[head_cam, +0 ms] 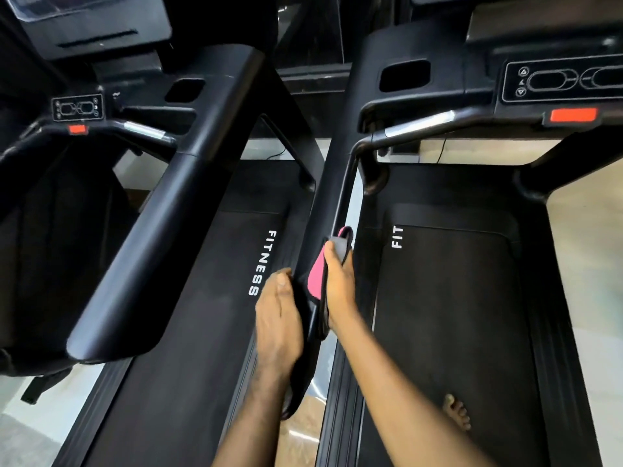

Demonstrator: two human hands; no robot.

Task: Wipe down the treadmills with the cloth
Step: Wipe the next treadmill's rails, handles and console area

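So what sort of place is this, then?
Most likely a gym: a left treadmill and a right treadmill stand side by side, with FITNESS lettering on one deck and a red button below a console. The right hand grips a pink cloth against a handrail.

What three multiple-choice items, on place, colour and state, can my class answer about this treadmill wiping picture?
1. Where is the cloth? A on the running belt; B against the side handrail of the right treadmill; C on the console.
2. What colours is the cloth? A pink and grey; B blue and white; C all yellow.
3. What is the right hand doing? A hanging empty; B flat on the belt; C gripping the cloth.
Key: 1 B, it lies on the handrail; 2 A, both colours show; 3 C, fingers curl round it.
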